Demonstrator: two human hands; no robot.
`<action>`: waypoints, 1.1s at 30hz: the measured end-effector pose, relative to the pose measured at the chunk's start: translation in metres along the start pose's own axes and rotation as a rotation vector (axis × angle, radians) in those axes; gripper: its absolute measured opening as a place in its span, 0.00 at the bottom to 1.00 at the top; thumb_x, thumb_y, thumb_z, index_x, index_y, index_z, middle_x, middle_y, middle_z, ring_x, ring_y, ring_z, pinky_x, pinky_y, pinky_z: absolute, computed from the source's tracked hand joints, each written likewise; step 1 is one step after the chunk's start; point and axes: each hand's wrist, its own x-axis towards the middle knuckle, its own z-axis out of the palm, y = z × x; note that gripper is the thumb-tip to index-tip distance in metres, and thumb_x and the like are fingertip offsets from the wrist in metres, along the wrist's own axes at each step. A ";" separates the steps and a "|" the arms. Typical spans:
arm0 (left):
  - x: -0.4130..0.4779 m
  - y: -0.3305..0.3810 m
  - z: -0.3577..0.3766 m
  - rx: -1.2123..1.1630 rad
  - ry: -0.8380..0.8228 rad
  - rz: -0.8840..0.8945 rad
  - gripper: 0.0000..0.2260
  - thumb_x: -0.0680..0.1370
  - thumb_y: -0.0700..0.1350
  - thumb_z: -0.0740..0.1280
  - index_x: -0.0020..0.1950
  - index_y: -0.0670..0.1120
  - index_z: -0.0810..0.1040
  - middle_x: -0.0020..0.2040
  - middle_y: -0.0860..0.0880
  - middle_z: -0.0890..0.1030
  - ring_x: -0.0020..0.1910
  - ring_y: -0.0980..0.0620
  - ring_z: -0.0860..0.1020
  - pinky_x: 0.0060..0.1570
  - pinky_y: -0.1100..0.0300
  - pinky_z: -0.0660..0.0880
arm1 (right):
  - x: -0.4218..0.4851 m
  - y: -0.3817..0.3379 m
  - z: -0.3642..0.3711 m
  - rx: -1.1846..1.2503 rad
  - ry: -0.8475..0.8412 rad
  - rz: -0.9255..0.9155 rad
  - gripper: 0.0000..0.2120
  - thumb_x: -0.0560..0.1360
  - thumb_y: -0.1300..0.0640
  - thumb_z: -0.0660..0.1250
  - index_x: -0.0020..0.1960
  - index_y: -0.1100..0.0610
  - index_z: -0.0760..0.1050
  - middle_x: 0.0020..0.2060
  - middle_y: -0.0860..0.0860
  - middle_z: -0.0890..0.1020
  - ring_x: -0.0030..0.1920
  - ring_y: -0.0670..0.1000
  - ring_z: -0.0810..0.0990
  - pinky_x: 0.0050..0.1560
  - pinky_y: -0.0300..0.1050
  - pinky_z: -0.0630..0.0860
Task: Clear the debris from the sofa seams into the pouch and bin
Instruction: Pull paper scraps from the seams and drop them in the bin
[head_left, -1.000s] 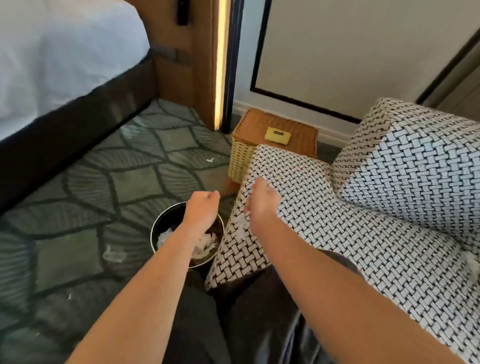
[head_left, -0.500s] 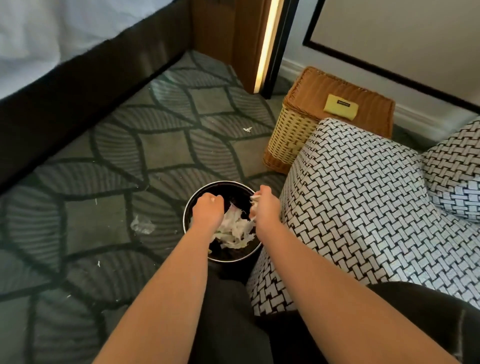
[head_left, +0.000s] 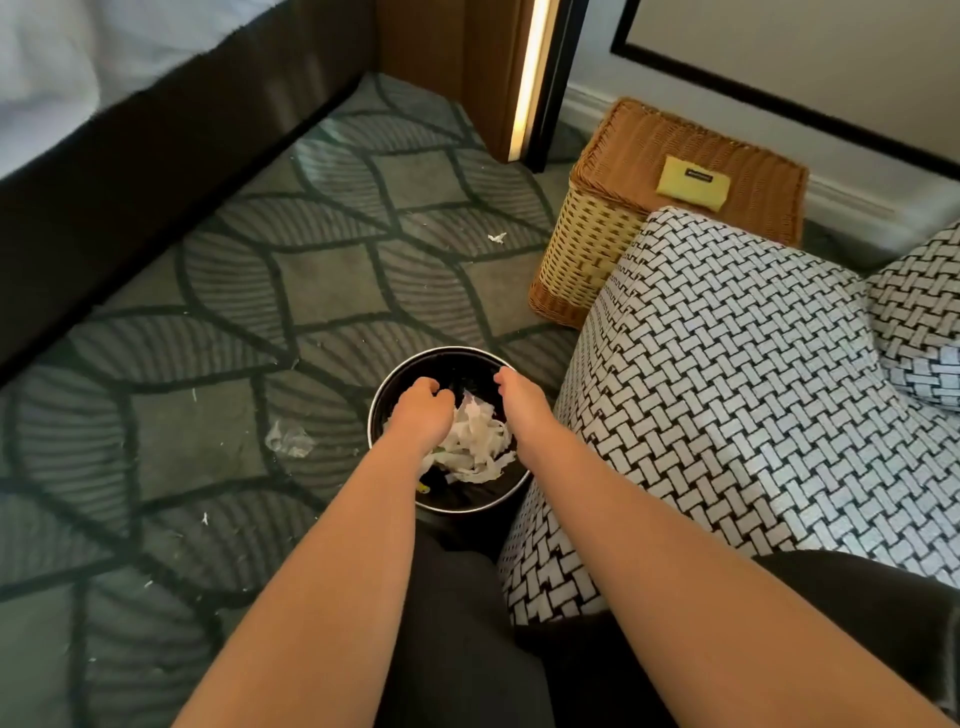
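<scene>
A round black bin (head_left: 410, 364) stands on the carpet against the sofa's (head_left: 727, 389) front corner, with crumpled white paper scraps (head_left: 480, 441) inside. Both my hands hang over its opening. My left hand (head_left: 421, 410) is curled into a fist above the left side of the scraps, and nothing shows in it. My right hand (head_left: 522, 402) points down into the right side of the bin, so its fingertips are hidden. The sofa has a black-and-white woven pattern. A small yellow pouch (head_left: 692, 183) lies on a wicker basket's lid beyond the sofa.
The wicker basket (head_left: 587, 244) stands between the sofa and the wall. A clear plastic scrap (head_left: 289, 441) and a white paper bit (head_left: 497, 238) lie on the patterned carpet. A dark bed base (head_left: 130, 130) runs along the left. My dark-clothed legs fill the bottom.
My right hand left the sofa arm and came down to the bin with white scraps. Both hands now sit lower inside the bin's opening. My view has tilted down.
</scene>
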 end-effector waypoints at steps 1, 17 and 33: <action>-0.004 0.002 0.000 0.021 0.005 0.020 0.17 0.80 0.45 0.56 0.68 0.43 0.69 0.64 0.44 0.73 0.57 0.47 0.72 0.54 0.57 0.67 | -0.003 -0.002 -0.004 -0.017 0.013 -0.003 0.11 0.78 0.56 0.56 0.48 0.59 0.75 0.44 0.51 0.74 0.46 0.51 0.71 0.50 0.45 0.65; -0.118 0.077 0.027 -0.004 -0.080 0.381 0.11 0.79 0.47 0.58 0.52 0.45 0.78 0.50 0.46 0.81 0.51 0.47 0.78 0.56 0.49 0.74 | -0.109 -0.035 -0.123 -0.239 0.002 -0.299 0.06 0.78 0.58 0.58 0.44 0.52 0.73 0.56 0.58 0.77 0.56 0.54 0.76 0.58 0.50 0.75; -0.264 0.164 0.158 0.413 -0.447 0.890 0.17 0.81 0.55 0.52 0.60 0.47 0.74 0.58 0.48 0.78 0.55 0.54 0.75 0.57 0.60 0.70 | -0.205 0.124 -0.357 -0.418 0.606 -0.471 0.16 0.79 0.55 0.57 0.66 0.54 0.68 0.64 0.52 0.72 0.43 0.41 0.77 0.46 0.36 0.76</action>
